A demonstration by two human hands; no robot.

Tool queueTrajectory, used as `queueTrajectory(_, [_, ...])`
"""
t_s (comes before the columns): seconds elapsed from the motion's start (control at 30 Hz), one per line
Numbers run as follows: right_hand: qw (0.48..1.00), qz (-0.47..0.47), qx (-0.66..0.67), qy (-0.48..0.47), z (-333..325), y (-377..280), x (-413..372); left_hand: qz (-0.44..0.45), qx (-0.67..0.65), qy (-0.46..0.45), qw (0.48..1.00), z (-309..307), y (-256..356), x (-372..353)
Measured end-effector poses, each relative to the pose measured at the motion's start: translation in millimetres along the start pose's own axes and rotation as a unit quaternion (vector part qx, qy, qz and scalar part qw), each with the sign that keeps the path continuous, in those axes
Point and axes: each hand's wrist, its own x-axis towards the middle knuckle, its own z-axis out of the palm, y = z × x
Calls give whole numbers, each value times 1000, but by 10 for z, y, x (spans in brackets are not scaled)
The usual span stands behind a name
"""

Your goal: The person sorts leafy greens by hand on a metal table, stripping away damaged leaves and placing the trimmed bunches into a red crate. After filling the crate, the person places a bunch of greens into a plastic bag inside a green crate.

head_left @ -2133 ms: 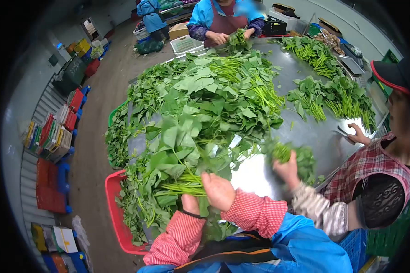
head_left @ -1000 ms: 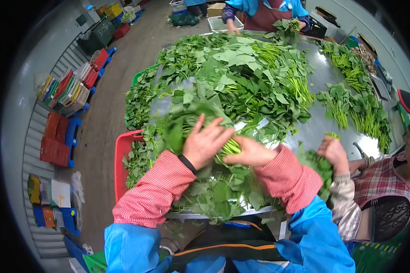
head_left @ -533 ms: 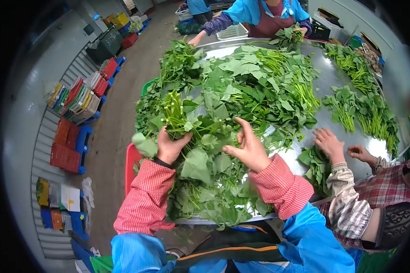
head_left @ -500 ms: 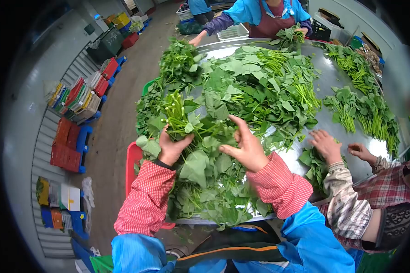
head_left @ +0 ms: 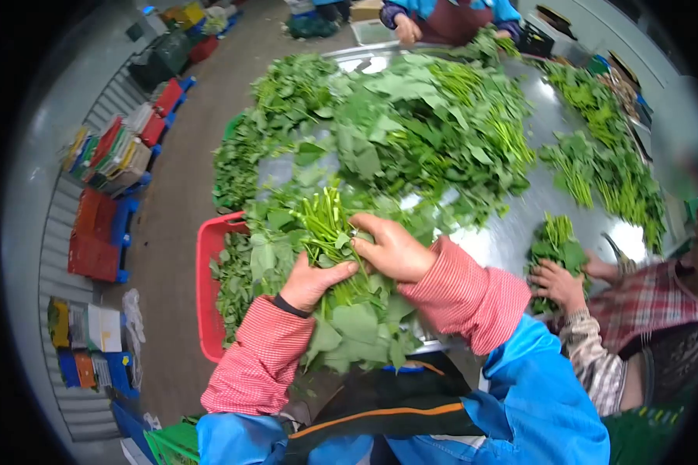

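A bunch of leafy greens (head_left: 323, 219) is gathered in front of me, its pale cut stem ends pointing up and its broad leaves hanging below. My left hand (head_left: 309, 284) wraps round the stems from the left, thumb across the front. From the right, my right hand (head_left: 392, 249) has its fingers and thumb closed on stems of the same bunch. A large pile of greens (head_left: 442, 139) covers the metal table (head_left: 535, 178) just beyond my hands.
A red crate (head_left: 207, 291) with greens in it stands at the table's left edge. At right, a co-worker's hands (head_left: 560, 285) hold another bunch. Across the table stands another person (head_left: 446, 19). More bunches (head_left: 605, 167) lie along the right side.
My right hand has moved in from apart and closed on the bunch. The bunch sits a little lower now. The co-worker at right has raised a bunch upright in both hands.
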Motion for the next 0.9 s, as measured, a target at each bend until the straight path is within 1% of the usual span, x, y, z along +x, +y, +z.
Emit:
queueTrajectory(0.03, [970, 150, 169, -94, -174, -146, -69, 32, 88, -25, 995, 16, 15, -21])
queueTrajectory(0.07, [983, 121, 122, -63, -371, -173, -154, 52, 154, -29, 986, -12, 12, -51])
queueTrajectory(0.1, [988, 130, 81, 5, -589, -130, -240, 65, 229, -9, 971, -101, 38, -79])
queueTrajectory(0.13, [983, 136, 80, 91, -816, -129, -370, 82, 304, 12, 949, -207, 105, -104])
queueTrajectory(0.17, [980, 152, 19, 130, -1065, -66, -532, 110, 409, 33, 905, -229, 305, -186])
queueTrajectory(0.2, [972, 140, -65, 176, -1202, 31, -738, 139, 509, 54, 848, -280, 476, -245])
queueTrajectory(0.23, [948, 158, -188, 203, -1272, 201, -975, 192, 552, 59, 810, -481, 465, -238])
queueTrajectory(0.27, [928, 174, -279, 175, -1287, 374, -1234, 247, 590, 64, 766, -664, 426, -221])
queueTrajectory(0.3, [899, 190, -367, 143, -1234, 468, -1483, 217, 609, 34, 762, -762, 387, -216])
queueTrajectory(0.33, [877, 218, -415, 102, -1136, 460, -1675, 189, 627, 5, 756, -835, 350, -212])
queueTrajectory(0.37, [855, 223, -464, 67, -1061, 470, -1845, 160, 645, -23, 747, -854, 315, -216])
queueTrajectory(0.43, [843, 242, -472, 90, -936, 509, -2070, 54, 499, -23, 865, -625, 216, -262])
queueTrajectory(0.47, [836, 254, -476, 102, -874, 535, -2182, -3, 418, -23, 908, -539, 159, -288])
queueTrajectory(0.5, [842, 256, -464, 106, -808, 552, -2277, -13, 408, -30, 912, -529, 71, -280])
queueTrajectory(0.53, [825, 322, -457, 80, -720, 485, -2318, -25, 393, -32, 919, -490, 19, -281])
queueTrajectory(0.6, [865, 228, -441, 69, -558, 772, -2601, -41, 370, -67, 926, -516, -74, -259])
queueTrajectory(0.7, [845, 224, -471, 116, -420, 654, -2573, -56, 347, -54, 935, -476, -112, -284])
queueTrajectory(0.73, [845, 230, -470, 113, -425, 631, -2574, -60, 336, -48, 939, -486, -112, -293])
queueTrajectory(0.8, [850, 237, -459, 104, -384, 628, -2525, -62, 334, -50, 939, -556, -80, -297])
queueTrajectory(0.9, [874, 208, -433, 78, -326, 574, -2536, -60, 329, -42, 942, -664, -4, -343])
